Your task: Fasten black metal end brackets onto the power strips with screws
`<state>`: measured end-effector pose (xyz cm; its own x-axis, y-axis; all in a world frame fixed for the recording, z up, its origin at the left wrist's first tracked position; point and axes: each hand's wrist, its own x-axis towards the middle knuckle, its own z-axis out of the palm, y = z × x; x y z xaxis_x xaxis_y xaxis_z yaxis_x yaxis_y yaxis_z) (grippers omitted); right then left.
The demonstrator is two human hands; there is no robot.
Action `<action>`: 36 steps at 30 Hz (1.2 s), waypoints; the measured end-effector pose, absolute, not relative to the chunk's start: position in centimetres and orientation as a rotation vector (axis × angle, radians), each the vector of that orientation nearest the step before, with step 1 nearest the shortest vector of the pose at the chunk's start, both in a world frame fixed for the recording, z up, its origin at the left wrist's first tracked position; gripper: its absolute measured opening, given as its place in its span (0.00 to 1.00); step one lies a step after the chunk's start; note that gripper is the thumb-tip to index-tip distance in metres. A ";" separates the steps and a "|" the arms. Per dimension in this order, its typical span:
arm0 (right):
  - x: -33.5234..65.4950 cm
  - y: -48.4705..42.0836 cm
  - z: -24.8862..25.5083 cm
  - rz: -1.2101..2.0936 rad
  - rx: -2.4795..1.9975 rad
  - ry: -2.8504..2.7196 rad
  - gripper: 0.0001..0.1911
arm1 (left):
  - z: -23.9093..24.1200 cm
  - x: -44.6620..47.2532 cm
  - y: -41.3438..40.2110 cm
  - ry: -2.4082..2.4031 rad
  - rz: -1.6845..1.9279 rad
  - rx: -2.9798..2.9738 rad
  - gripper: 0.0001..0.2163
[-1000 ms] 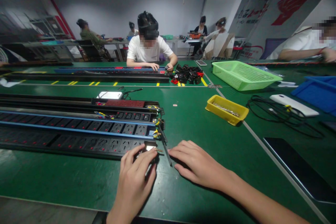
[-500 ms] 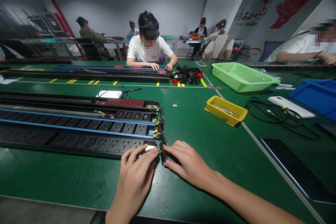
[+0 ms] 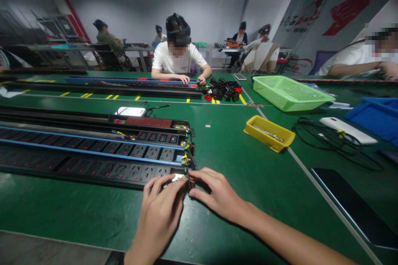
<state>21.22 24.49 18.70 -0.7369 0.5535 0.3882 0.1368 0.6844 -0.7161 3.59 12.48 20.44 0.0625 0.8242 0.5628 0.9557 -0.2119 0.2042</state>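
In the head view, a long black power strip (image 3: 102, 169) with a row of sockets and small red parts lies nearest me. My left hand (image 3: 161, 207) is closed over its right end, fingertips by a pale, shiny patch (image 3: 178, 177); what lies under them is partly hidden. My right hand (image 3: 219, 190) pinches a small dark end cap (image 3: 190, 188) between thumb and fingers, upright against that end of the strip. Behind it, a blue-edged power strip (image 3: 152, 153) has yellow-green wires (image 3: 185, 158) at its right end.
Further back lie more strips, one with a reddish-brown section (image 3: 148, 122), and a white box (image 3: 130, 111). A yellow tray (image 3: 269, 134) of small metal parts, a green basket (image 3: 289, 95), black cable (image 3: 329, 140) and a dark phone-like slab (image 3: 351, 207) are rightward. A co-worker (image 3: 177, 58) sits opposite.
My right hand has moved slightly left, bringing the end cap up to the strip's end. The left hand has stayed nearly in place. The view has shifted a little.
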 end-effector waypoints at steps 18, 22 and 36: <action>20.9 24.5 18.5 0.789 -0.494 -2.304 0.20 | 20.3 3.9 12.0 -1.864 -0.985 -2.112 0.21; 21.2 24.5 18.4 0.798 -0.481 -2.302 0.19 | 20.2 3.6 11.6 -1.875 -1.165 -2.048 0.18; 21.3 24.6 18.6 0.814 -0.482 -2.331 0.16 | 20.0 3.4 11.5 -1.784 -1.347 -1.974 0.14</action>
<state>21.27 24.60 18.64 -0.7437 0.5113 0.4307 0.1318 0.7437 -0.6554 3.44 11.50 20.00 -0.1165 0.7156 0.6888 0.8586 -0.2761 0.4320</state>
